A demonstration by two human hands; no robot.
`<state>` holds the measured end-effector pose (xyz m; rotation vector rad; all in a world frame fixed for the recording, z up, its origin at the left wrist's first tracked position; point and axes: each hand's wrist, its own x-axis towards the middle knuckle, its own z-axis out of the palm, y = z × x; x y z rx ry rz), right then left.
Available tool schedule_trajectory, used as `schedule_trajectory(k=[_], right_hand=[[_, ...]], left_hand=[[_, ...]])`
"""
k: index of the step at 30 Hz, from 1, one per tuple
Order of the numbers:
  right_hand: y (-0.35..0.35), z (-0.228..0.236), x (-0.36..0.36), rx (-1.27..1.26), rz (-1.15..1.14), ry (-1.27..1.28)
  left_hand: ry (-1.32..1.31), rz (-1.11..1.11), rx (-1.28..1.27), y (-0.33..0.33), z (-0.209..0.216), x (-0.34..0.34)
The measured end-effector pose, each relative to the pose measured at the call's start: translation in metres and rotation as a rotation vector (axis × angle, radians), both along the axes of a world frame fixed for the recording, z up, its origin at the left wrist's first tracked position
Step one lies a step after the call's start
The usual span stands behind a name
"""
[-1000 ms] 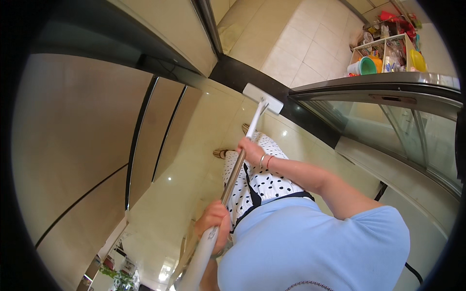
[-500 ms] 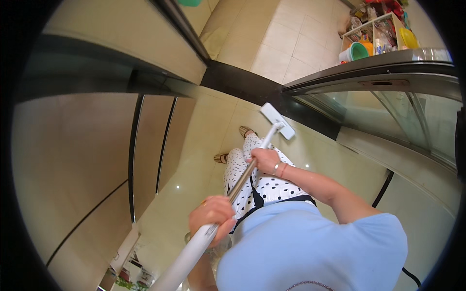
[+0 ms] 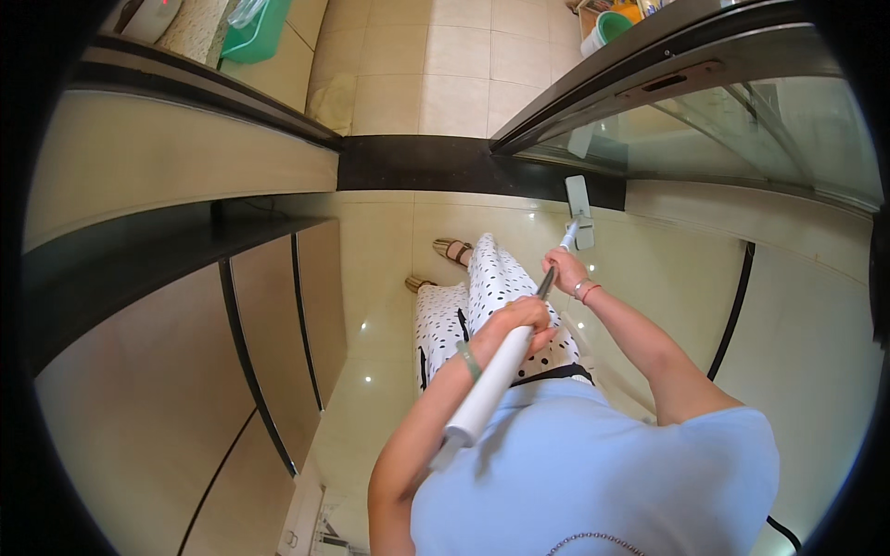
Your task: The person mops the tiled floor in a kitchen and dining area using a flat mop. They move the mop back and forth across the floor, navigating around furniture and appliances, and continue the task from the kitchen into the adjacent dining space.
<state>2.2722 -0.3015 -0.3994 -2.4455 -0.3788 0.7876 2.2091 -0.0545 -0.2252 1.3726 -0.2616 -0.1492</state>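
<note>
A white flat mop slants across my front, its thick white handle close to my shirt. My left hand is wrapped round the shaft just beyond that thick part. Further down, my right hand grips the pole near its lower end. The rectangular mop head lies on the pale tiled floor, with its far end on the dark threshold strip. It is to the right of my feet.
On the right stands a glass sliding door with a dark metal frame. Wood-toned cabinets line the left. Beyond the threshold are a green bin at left, a cloth on the floor and a green-lined bucket at right.
The mop head has swung right, turning nearly lengthwise. Both hands have moved right with the pole, the left also forward. My view has turned, so the threshold now lies level.
</note>
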Motion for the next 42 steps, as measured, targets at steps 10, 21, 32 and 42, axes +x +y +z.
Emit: schedule_trajectory(k=[10, 21, 32, 42], right_hand=[[0.199, 0.035, -0.059, 0.000, 0.189, -0.080], [0.376, 0.087, -0.172, 0.109, 0.713, 0.061], [0.382, 0.041, -0.141, 0.212, 0.814, 0.012], [0.220, -0.002, -0.066, -0.050, 0.412, 0.067]], left_hand=[[0.099, 0.226, 0.224, 0.152, 0.084, -0.094], [0.205, 0.542, 0.526, 0.226, 0.188, -0.227], [0.039, 0.538, 0.479, 0.244, 0.169, -0.220], [0.066, 0.565, 0.160, 0.162, 0.056, -0.169]])
